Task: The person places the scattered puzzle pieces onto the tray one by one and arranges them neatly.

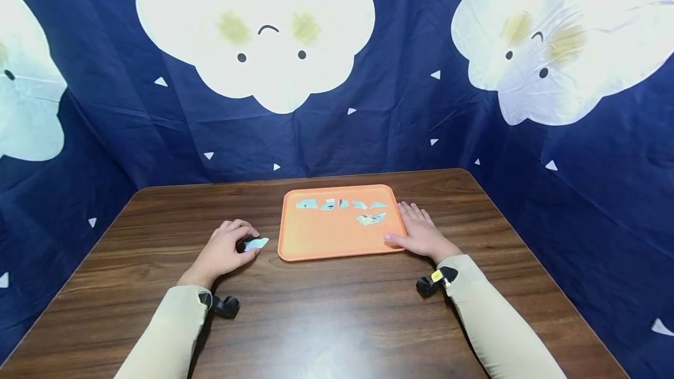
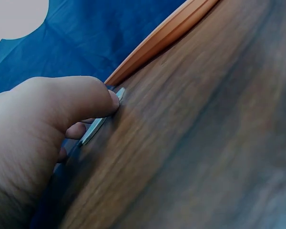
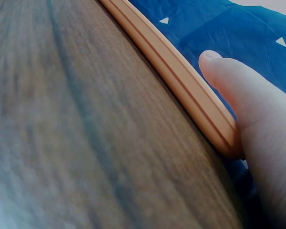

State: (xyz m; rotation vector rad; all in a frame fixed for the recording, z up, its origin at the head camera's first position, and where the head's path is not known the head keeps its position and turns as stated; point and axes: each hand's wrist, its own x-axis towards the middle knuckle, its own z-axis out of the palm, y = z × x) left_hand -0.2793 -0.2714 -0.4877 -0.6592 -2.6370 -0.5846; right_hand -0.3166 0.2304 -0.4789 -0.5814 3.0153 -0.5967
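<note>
My left hand [image 1: 226,250] is on the table left of the orange tray [image 1: 326,238], with thumb and fingers around a flat, light-blue puzzle piece [image 1: 256,244]. In the left wrist view the thumb presses one side of this puzzle piece [image 2: 96,128], the fingertips partly hidden behind it. My right hand [image 1: 418,233] rests at the tray's right edge. Its thumb lies over the rim and its fingers extend along the outer side; the right wrist view shows the thumb above the tray wall [image 3: 181,86]. Inside the tray, a joined, multicoloured puzzle section [image 1: 371,219] lies below a row of pieces.
Several separate light-blue puzzle pieces [image 1: 306,204] line the tray's far side. The brown wooden table [image 1: 326,320] extends around the tray. Behind it hangs a dark blue cloth [image 1: 400,127] with white clouds. Each wrist carries a small black camera [image 1: 226,307].
</note>
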